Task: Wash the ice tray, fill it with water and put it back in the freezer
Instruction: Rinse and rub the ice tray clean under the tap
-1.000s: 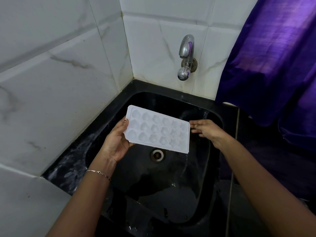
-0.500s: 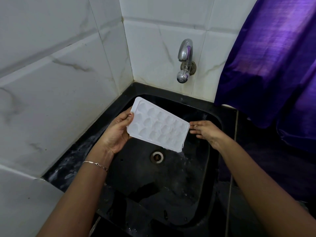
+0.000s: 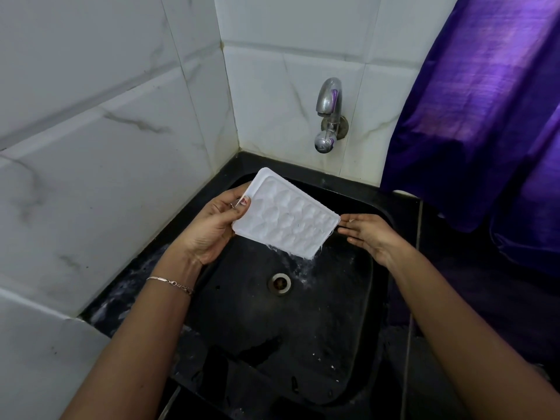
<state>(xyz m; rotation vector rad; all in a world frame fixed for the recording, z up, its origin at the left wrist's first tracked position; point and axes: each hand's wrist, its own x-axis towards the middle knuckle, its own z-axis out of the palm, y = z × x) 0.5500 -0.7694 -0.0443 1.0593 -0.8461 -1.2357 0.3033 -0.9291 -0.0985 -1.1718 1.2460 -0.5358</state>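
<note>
A white ice tray (image 3: 288, 215) with several shaped cavities hangs tilted over the black sink (image 3: 368, 313), its near right corner lowest. Water pours off that corner toward the drain (image 3: 279, 284). My left hand (image 3: 212, 227) grips the tray's left end, thumb on the top face. My right hand (image 3: 368, 233) sits just right of the tray with straight fingers, the fingertips at the tray's right edge. The chrome tap (image 3: 328, 115) on the back wall shows no water running.
White marble-look tiles (image 3: 106, 147) cover the left and back walls. A purple curtain (image 3: 485, 101) hangs at the right, over a dark counter (image 3: 485, 298). The sink basin is wet.
My left hand has raised its end of the tray, tipping it steeply down to the right, and water now spills from the low corner. My right hand has stayed at the tray's right edge.
</note>
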